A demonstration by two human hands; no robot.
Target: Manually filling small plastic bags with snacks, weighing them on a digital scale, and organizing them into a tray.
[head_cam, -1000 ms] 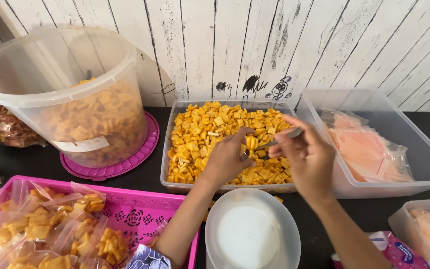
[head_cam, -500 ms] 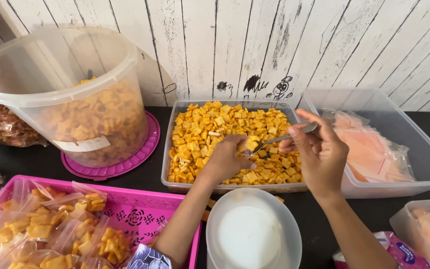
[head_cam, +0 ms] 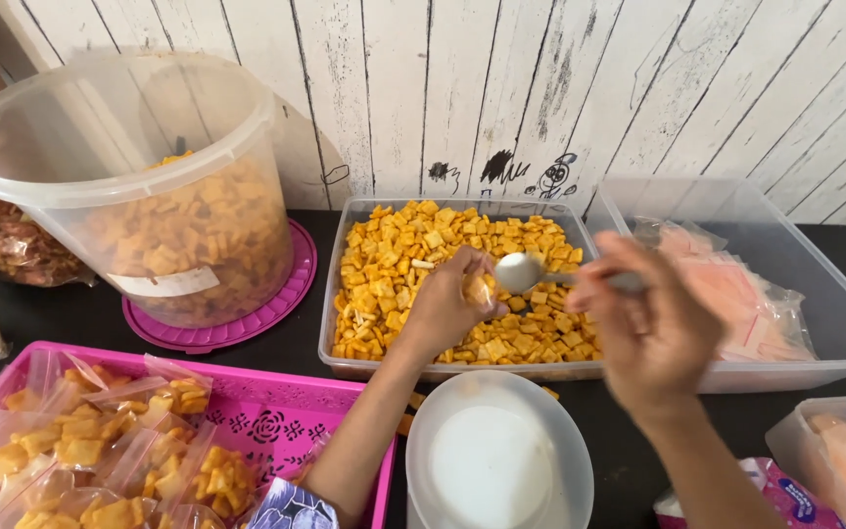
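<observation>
Pink plastic marks the left of the dark tabletop: a perforated basket [head_cam: 276,416] at the front-left corner holds several small clear bags already filled with square orange crackers, so a good share of packing looks done. Behind it, a translucent bucket [head_cam: 139,176] on a pink lid is still about half full. At the centre, a clear rectangular tub [head_cam: 337,323] carries a deep layer of loose crackers [head_cam: 394,264], so much seems left. Over it, the left hand [head_cam: 447,309] curls its fingers around what looks like a small bag. The right hand [head_cam: 653,328], blurred, closes on a metal spoon [head_cam: 521,271], its bowl just beside the left. Flat empty bags [head_cam: 736,294] fill the right-hand tub.
</observation>
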